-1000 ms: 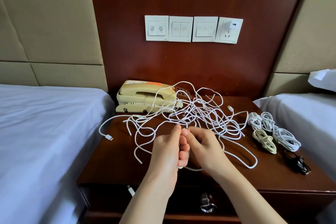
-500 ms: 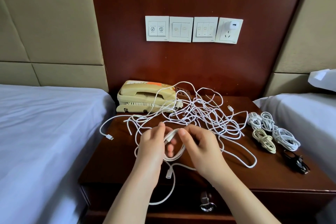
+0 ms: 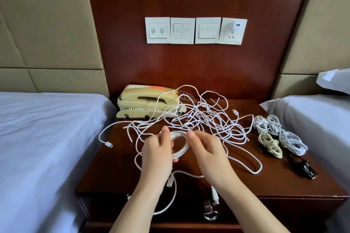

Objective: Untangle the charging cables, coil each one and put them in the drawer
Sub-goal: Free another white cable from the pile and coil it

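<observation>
- the left hand (image 3: pixel 157 153) grips the half-made coil (image 3: pixel 180 150) with its fingers curled round the loops. the right hand (image 3: pixel 208 155) seems to pinch the same cable at the top of the loop. both are above the front part of the nightstand (image 3: pixel 113 172).
- the free part of this cable seems to run into the tangle (image 3: pixel 208 123) just behind the hands. if it is pulled hard while other strands cross it, a knot can tighten or the whole heap can slide forward.
- some strands lie over the telephone (image 3: pixel 147 102). i think a strong pull can catch its curly cord and move it.
- one connector end (image 3: pixel 169 182) hangs over the front edge, in front of the drawer (image 3: pixel 189 212). its weight can pull loops out of the coil, and it can be trapped when the drawer is opened.
- if the left hand loosens, the stiff loops can spring open.
- the finished coils (image 3: pixel 291 142) and a black cable (image 3: pixel 303 166) lie at the right side of the top. a swinging strand can push them toward the edge.
- the drawer is closed, so one hand must let go to open it, and the coil can unwind then.
</observation>
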Demonstrator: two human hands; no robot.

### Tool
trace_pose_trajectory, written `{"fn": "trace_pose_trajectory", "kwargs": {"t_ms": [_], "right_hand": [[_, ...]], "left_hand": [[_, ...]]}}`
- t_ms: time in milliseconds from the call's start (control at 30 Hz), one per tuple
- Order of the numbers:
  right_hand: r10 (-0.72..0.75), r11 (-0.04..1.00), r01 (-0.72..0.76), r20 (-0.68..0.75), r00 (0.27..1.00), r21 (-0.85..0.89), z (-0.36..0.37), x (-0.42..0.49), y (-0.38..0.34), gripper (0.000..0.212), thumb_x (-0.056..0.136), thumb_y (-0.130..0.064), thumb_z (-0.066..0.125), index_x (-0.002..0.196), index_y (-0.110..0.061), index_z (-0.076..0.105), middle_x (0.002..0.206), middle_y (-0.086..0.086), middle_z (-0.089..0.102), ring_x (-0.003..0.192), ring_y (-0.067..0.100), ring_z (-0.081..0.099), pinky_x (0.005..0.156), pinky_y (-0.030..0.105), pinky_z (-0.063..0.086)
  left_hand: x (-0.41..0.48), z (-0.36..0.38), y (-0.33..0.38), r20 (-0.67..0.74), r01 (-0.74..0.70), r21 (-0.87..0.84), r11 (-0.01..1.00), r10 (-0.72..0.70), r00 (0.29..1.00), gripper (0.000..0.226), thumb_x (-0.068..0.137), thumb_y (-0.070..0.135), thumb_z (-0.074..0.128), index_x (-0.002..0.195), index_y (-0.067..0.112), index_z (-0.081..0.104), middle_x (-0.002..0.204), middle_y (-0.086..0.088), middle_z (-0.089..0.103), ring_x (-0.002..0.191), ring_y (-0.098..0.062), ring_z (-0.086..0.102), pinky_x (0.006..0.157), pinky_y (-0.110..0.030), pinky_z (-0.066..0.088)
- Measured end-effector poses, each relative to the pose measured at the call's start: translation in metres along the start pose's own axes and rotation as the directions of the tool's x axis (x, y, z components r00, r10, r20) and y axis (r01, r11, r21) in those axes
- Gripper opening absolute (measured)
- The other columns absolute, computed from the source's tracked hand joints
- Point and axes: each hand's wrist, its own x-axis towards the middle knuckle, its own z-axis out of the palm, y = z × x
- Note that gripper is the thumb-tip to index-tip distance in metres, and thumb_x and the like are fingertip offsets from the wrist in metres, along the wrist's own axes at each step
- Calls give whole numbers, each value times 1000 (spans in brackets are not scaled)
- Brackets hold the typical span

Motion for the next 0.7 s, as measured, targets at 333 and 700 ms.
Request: {"fn": "trace_pose_trajectory", "kwargs": {"t_ms": [333,700], "right_hand": [[14,986,16,177,984,-165,-19,6,4,35,98,-25,48,64,-21,54,50,-9,42,48,4,36,50,20,28],[-219,710,490,502,836,-506,13,-17,-14,17,93,-30,40,77,-28,40,71,-8,47,62,23,52,50,32,36]], "left_hand": [[-3,-3,5,55,-9,-172,985,19,998,54,98,25,43,46,13,40,38,7,36,32,-7,34,35,-15,28],[21,-24,-10,-239,-191,284,940,263,935,52,98,18,39,50,-3,44,49,-18,47,52,-33,44,57,-41,30]]}}
